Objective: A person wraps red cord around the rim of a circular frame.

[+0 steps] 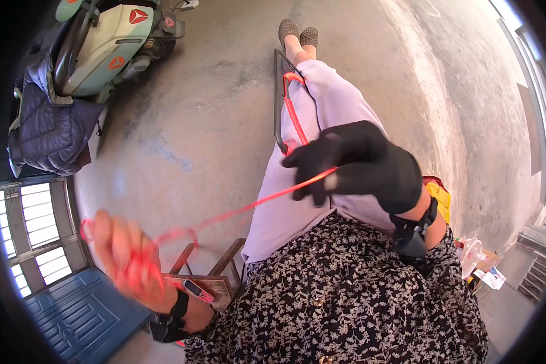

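Note:
A red cord [249,207] stretches taut between my two hands, across my lap. My bare left hand [121,249], slightly blurred, is closed around a bunched part of the cord at the lower left. In a black glove, my right hand [367,164] grips the cord's other side above my thighs, fingers bent. Just beyond the glove, a dark metal frame [277,103] rests along my legs. Red wrapping [295,118] covers part of one of its bars. The glove hides the frame's near right part.
A small wooden stool [227,258] stands at my left, a phone [198,290] on it. Farther left are a scooter [112,51] with a dark padded cover [54,121] and a blue door panel [85,315]. A yellow and red bag [438,197] sits by my right side.

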Demonstrator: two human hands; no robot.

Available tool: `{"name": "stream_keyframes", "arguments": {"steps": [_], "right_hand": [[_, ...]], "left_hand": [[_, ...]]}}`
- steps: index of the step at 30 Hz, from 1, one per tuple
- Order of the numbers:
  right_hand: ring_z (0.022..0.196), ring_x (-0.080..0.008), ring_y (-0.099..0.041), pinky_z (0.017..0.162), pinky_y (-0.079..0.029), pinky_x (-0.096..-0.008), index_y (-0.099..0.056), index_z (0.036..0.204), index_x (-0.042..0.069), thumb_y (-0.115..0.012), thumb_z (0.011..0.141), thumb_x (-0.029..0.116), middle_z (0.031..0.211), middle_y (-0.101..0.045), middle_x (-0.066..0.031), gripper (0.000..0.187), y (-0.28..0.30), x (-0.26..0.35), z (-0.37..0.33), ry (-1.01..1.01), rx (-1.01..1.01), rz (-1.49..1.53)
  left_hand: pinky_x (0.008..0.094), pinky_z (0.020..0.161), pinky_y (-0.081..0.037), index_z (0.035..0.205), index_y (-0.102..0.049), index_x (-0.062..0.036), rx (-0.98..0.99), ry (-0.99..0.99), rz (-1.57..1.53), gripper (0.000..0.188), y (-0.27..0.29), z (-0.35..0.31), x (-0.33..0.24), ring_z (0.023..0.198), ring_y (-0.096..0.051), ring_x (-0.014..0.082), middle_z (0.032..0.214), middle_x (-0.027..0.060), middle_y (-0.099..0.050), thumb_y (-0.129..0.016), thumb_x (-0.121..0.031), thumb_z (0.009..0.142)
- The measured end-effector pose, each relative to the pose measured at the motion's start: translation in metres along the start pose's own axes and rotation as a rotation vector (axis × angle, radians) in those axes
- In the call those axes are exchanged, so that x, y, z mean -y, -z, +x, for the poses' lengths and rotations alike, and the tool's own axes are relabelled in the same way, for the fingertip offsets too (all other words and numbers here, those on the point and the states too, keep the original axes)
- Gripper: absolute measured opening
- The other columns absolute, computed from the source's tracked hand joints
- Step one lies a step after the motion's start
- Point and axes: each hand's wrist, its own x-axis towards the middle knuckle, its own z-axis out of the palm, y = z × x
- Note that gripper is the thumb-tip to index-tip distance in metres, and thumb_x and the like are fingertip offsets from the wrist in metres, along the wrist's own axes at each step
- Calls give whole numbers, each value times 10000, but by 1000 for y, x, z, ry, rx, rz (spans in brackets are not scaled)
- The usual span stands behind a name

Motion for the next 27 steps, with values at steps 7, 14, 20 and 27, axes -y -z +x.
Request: {"name": "stream_keyframes", "arguments": {"steps": [7, 14, 20, 27], "right_hand": [[697, -221, -622, 659, -487, -321, -568, 850, -12, -530, 898, 152, 724, -608, -121, 175, 3, -23, -50, 63, -121, 332], [510, -208, -551, 502, -438, -333, -606, 760, -35, -618, 856, 187, 622, -610, -134, 241, -26, 11, -66, -203, -322, 177], [632, -78, -568, 622, -454, -263, -639, 886, -18, -566, 864, 44, 723, -640, -43, 98, -29, 19, -75, 62, -227, -133], [828, -177, -620, 765, -487, -299, -628, 1075, 31, -596, 870, 125, 942, -660, -86, 229, 51, -8, -13, 150, -714, -907]], "left_hand": [[196, 441, -331, 1000, -591, -57, -695, 201, 829, 243, 72, 26, 101, 511, -440, 51, 668, -8, -549, -509, -285, 975], [207, 476, -329, 929, -585, -27, -422, 166, 1171, 222, 52, 59, 182, 513, -380, 20, 582, -65, -427, -735, -82, 775], [204, 501, -319, 923, -544, -28, -453, 190, 1435, 305, 42, 67, 186, 545, -348, 17, 569, -73, -402, -778, -63, 730], [293, 664, -488, 1095, -548, -8, -626, 166, 592, 285, 70, 65, 124, 734, -579, 133, 890, 70, -610, -599, -212, 902]]}}
